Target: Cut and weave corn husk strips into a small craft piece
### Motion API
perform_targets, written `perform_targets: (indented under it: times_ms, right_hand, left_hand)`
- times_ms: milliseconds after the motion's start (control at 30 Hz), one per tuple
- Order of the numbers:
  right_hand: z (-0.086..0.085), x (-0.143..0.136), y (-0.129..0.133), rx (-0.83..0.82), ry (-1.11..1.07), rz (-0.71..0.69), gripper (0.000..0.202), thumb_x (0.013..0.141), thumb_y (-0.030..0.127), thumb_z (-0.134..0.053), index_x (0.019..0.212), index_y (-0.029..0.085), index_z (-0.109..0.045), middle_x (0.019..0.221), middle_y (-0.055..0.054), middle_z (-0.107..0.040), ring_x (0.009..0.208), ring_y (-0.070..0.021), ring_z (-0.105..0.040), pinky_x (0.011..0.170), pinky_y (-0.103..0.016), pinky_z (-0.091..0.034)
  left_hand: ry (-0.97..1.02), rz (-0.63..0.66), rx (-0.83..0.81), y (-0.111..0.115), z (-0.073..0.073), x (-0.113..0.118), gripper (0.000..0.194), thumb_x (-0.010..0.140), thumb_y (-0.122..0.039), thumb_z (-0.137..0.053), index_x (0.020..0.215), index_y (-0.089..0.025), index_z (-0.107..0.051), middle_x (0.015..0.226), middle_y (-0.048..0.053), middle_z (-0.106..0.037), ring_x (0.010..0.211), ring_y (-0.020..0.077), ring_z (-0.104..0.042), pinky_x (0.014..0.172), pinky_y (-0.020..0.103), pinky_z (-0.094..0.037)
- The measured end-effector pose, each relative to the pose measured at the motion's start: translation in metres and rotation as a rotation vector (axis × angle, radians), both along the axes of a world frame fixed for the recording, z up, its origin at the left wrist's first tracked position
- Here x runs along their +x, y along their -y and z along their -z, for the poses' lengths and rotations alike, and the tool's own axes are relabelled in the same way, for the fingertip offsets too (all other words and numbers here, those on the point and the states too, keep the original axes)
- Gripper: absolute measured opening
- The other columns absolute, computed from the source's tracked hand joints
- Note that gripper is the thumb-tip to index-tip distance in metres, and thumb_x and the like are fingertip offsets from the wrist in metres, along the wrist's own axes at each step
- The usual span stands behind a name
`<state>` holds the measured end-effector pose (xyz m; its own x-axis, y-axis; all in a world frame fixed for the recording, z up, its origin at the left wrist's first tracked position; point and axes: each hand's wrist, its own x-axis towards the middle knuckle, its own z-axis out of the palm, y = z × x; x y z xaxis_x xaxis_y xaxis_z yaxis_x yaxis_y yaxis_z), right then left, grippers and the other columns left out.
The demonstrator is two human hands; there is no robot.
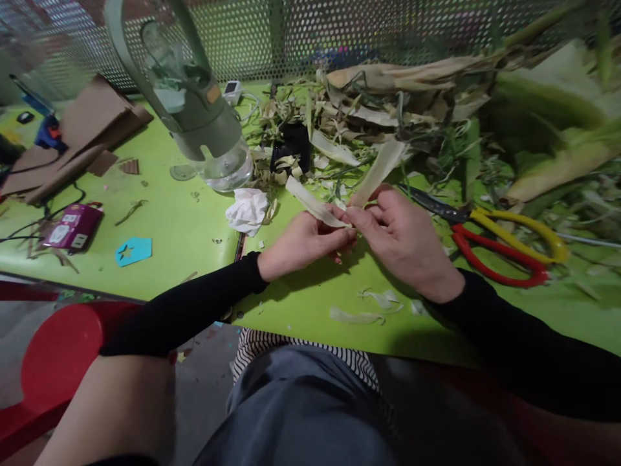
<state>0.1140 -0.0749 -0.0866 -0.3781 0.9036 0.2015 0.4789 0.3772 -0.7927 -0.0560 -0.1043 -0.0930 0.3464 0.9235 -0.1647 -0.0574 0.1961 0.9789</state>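
Observation:
Above the green table, both my hands meet and pinch strips of pale corn husk. My left hand (310, 241) is closed on one corn husk strip (310, 199), which sticks up and to the left. Between the thumb and fingers of my right hand (400, 236) is a wider corn husk strip (381, 169), pointing up and right. Where the two strips meet, my fingertips partly hide them. Scissors (504, 243) with one yellow and one red handle lie just right of my right hand. Small husk scraps (359, 316) rest on the table below my hands.
Behind my hands spreads a heap of corn husks (388, 116) against a perforated metal screen (310, 39). A water bottle (208, 123) and a crumpled tissue (246, 211) stand to the left. Farther left are cardboard (92, 129), a purple box (74, 228) and a red stool (63, 353).

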Motion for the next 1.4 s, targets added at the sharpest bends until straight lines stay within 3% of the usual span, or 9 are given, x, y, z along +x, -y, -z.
perform_targets:
  times_ms: [167, 300, 467, 700, 833, 1000, 1267, 1333, 1400]
  right_hand:
    - [-0.001, -0.004, 0.005, -0.194, -0.25, -0.064, 0.031, 0.093, 0.056, -0.071, 0.102, 0.028, -0.061, 0.082, -0.001, -0.076, 0.069, -0.021, -0.072, 0.054, -0.031, -0.052]
    - [-0.007, -0.003, 0.007, -0.228, -0.308, -0.093, 0.029, 0.095, 0.053, -0.07, 0.108, 0.029, -0.061, 0.086, -0.001, -0.079, 0.072, -0.021, -0.075, 0.058, -0.032, -0.056]
    - [-0.006, 0.0, 0.003, -0.128, -0.217, -0.094, 0.031, 0.096, 0.056, -0.067, 0.106, 0.027, -0.064, 0.089, -0.004, -0.079, 0.074, -0.0227, -0.074, 0.056, -0.033, -0.056]
    - [-0.002, 0.003, -0.005, -0.018, -0.125, -0.062, 0.035, 0.1, 0.058, -0.06, 0.093, 0.025, -0.068, 0.081, -0.004, -0.075, 0.065, -0.0191, -0.068, 0.054, -0.032, -0.053]
    - [-0.001, 0.006, -0.007, 0.096, -0.033, -0.05, 0.031, 0.098, 0.053, -0.063, 0.093, 0.023, -0.07, 0.085, -0.005, -0.076, 0.072, -0.0213, -0.069, 0.065, -0.035, -0.055]
    - [-0.002, 0.003, 0.0, 0.124, -0.051, -0.051, 0.03, 0.101, 0.049, -0.06, 0.086, 0.026, -0.07, 0.087, -0.005, -0.076, 0.081, -0.0237, -0.071, 0.074, -0.038, -0.057]
    - [-0.001, 0.007, -0.014, -0.078, -0.141, -0.061, 0.035, 0.095, 0.06, -0.066, 0.086, 0.026, -0.067, 0.076, -0.002, -0.068, 0.068, -0.0192, -0.064, 0.06, -0.034, -0.051]
    - [0.0, 0.012, -0.024, -0.171, -0.147, -0.054, 0.04, 0.092, 0.064, -0.067, 0.088, 0.025, -0.064, 0.072, 0.0, -0.063, 0.062, -0.0167, -0.057, 0.054, -0.032, -0.045]
    - [0.0, 0.015, -0.031, -0.145, -0.139, 0.0, 0.041, 0.091, 0.064, -0.068, 0.087, 0.025, -0.061, 0.071, 0.0, -0.059, 0.06, -0.0154, -0.052, 0.052, -0.031, -0.041]
  left_hand:
    - [-0.144, -0.045, 0.117, 0.006, -0.008, 0.002, 0.012, 0.094, -0.009, -0.06, 0.086, -0.016, -0.054, 0.062, -0.008, -0.056, 0.047, 0.0018, -0.048, 0.047, 0.016, -0.04]
    - [-0.125, -0.046, 0.137, 0.007, -0.01, -0.001, 0.012, 0.092, -0.011, -0.062, 0.085, -0.017, -0.054, 0.066, -0.006, -0.059, 0.048, 0.0012, -0.047, 0.047, 0.016, -0.039]
    - [-0.046, -0.05, 0.094, 0.005, -0.007, -0.004, 0.015, 0.092, -0.022, -0.07, 0.089, -0.017, -0.056, 0.073, -0.002, -0.066, 0.056, 0.004, -0.054, 0.053, 0.018, -0.044]
    - [0.121, -0.115, -0.031, -0.003, 0.002, -0.006, 0.015, 0.097, -0.027, -0.066, 0.103, -0.014, -0.063, 0.09, 0.005, -0.075, 0.084, 0.0113, -0.07, 0.08, 0.025, -0.056]
    - [0.098, -0.096, -0.033, -0.005, 0.005, -0.007, 0.021, 0.094, -0.033, -0.07, 0.097, -0.013, -0.066, 0.086, 0.004, -0.075, 0.078, 0.0115, -0.07, 0.078, 0.026, -0.057]
    - [0.028, -0.137, -0.012, -0.002, 0.0, -0.008, 0.007, 0.089, -0.018, -0.069, 0.09, -0.015, -0.062, 0.074, -0.002, -0.07, 0.069, 0.0078, -0.066, 0.074, 0.022, -0.054]
    - [0.178, -0.136, -0.149, -0.002, 0.003, -0.004, 0.003, 0.089, -0.015, -0.066, 0.09, -0.013, -0.064, 0.08, 0.001, -0.073, 0.072, 0.0085, -0.068, 0.084, 0.026, -0.057]
    - [0.23, -0.127, -0.183, -0.002, 0.004, -0.002, 0.009, 0.088, -0.01, -0.064, 0.095, -0.012, -0.068, 0.087, 0.004, -0.076, 0.079, 0.01, -0.071, 0.09, 0.028, -0.058]
    - [0.278, -0.135, -0.219, -0.002, 0.004, -0.001, 0.016, 0.087, -0.007, -0.062, 0.099, -0.011, -0.071, 0.093, 0.007, -0.079, 0.085, 0.012, -0.073, 0.095, 0.03, -0.058]
